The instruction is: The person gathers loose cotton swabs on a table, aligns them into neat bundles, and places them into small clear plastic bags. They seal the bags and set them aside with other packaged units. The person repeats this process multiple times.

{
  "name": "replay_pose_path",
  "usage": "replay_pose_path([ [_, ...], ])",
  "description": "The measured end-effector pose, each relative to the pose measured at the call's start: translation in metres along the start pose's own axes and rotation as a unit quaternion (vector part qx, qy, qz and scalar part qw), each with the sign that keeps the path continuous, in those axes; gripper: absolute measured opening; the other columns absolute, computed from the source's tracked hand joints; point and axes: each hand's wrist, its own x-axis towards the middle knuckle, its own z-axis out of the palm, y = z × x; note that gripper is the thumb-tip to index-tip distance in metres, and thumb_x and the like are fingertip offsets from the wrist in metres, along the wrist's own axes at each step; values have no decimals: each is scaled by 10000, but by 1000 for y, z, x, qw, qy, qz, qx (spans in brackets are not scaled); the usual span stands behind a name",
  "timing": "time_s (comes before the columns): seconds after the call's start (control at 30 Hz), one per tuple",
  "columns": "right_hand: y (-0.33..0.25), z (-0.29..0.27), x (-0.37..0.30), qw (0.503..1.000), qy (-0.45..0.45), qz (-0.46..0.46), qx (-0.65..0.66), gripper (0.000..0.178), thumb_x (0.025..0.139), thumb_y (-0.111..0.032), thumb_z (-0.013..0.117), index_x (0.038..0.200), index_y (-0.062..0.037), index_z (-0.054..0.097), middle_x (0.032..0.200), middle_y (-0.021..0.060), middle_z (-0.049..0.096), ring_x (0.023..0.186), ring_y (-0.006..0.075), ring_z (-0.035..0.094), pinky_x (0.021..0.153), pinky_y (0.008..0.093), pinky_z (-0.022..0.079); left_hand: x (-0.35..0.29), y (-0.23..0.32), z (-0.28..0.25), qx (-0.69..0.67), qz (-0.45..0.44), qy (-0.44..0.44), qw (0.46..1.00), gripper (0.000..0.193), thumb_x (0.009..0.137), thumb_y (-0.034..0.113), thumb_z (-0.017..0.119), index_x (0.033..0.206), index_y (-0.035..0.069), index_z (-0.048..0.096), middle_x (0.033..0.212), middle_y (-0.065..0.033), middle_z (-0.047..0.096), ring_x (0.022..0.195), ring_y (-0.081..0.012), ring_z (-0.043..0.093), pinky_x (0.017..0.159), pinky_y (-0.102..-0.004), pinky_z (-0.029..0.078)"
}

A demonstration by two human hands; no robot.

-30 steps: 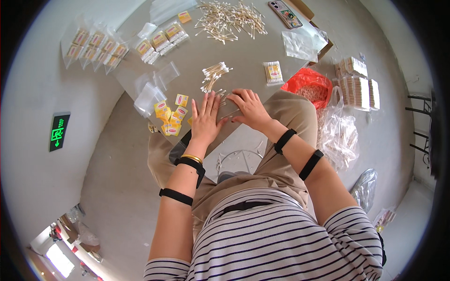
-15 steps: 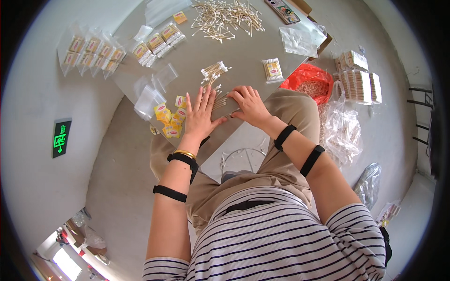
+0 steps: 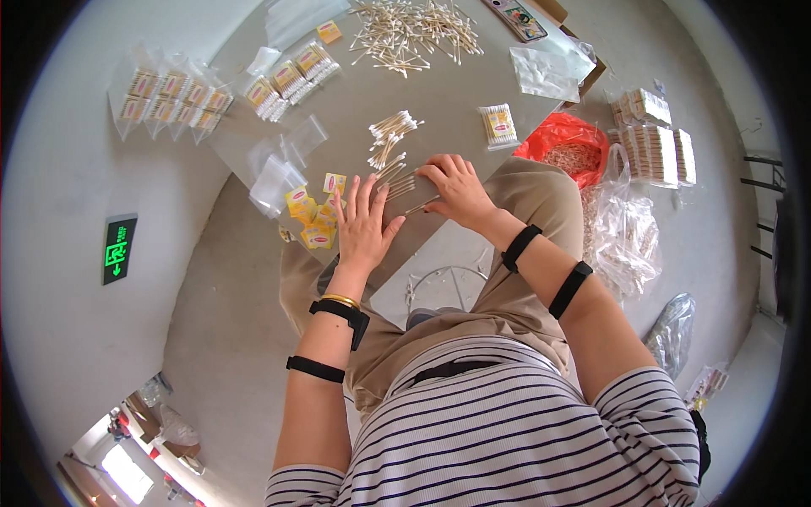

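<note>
My left hand (image 3: 363,232) is open, its fingers spread beside a small row of cotton swabs (image 3: 399,188) on the table. Its thumb is close to one end of a single swab (image 3: 420,206) lying at the near side of that row. My right hand (image 3: 460,193) curves over the right end of the row, fingertips down at the swabs and thumb apart, by the single swab's other end. Just beyond lie two small bunches of swabs (image 3: 393,125). Left of my left hand are several yellow printed cards (image 3: 319,215) and clear plastic bags (image 3: 272,188).
A loose heap of swabs (image 3: 414,34) covers the far table (image 3: 338,127). Filled packs (image 3: 287,80) lie at left, another pack (image 3: 498,127) at right, near a phone (image 3: 515,19). Beyond the right edge are a red bag (image 3: 562,139) of swabs and stacked packs (image 3: 650,152).
My left hand has drawn back slightly toward me, uncovering more of the swab row. My right hand stays over the row's right end. The whole view has shifted a little.
</note>
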Motion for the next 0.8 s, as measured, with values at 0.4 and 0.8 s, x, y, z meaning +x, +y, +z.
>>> replay_pose_path([
  [0.4, -2, 0, 2, 1000, -8, 0, -6, 751, 720, -276, 922, 1380, -187, 575, 1361, 51, 529, 1320, 284, 480, 1093, 426, 411, 23, 3, 12, 34, -6, -3, 999, 763, 1043, 558, 533, 1625, 87, 388, 1714, -93, 312, 1615, -326, 214, 1296, -641, 87],
  [0.8, -1, 2, 14, 1000, -12, -4, -18, 824, 729, -292, 928, 1450, -196, 541, 1370, 46, 525, 1297, 274, 492, 1079, 420, 425, 23, 12, 21, 29, -28, -14, 999, 807, 1063, 548, 495, 1667, 52, 298, 1747, -100, 255, 1630, -330, 173, 1295, -637, 37],
])
